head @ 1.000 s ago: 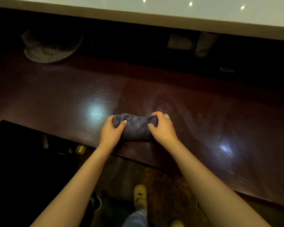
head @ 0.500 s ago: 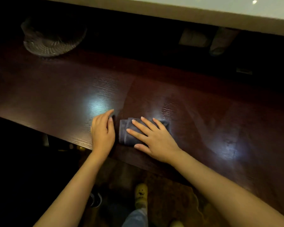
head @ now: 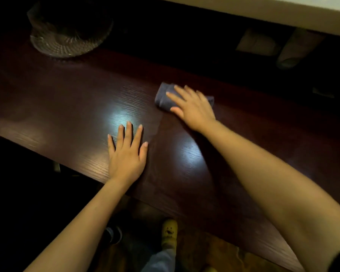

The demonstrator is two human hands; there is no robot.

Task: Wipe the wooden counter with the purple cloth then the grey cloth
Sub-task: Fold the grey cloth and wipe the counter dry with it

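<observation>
One folded cloth point(head: 162, 97) beneath flat right hand point(head: 192, 108).

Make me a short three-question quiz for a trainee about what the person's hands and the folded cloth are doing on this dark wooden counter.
1. True or false: the left hand is holding the folded grey-purple cloth.
2. Which hand presses on the cloth? A) left B) right C) both
3. Fill in: the ribbed clear glass dish stands at the far ____ of the dark wooden counter.

Key
1. False: the left hand lies flat on the bare counter, apart from the cloth.
2. B: the right hand lies flat on the cloth, fingers spread.
3. Left.
</observation>
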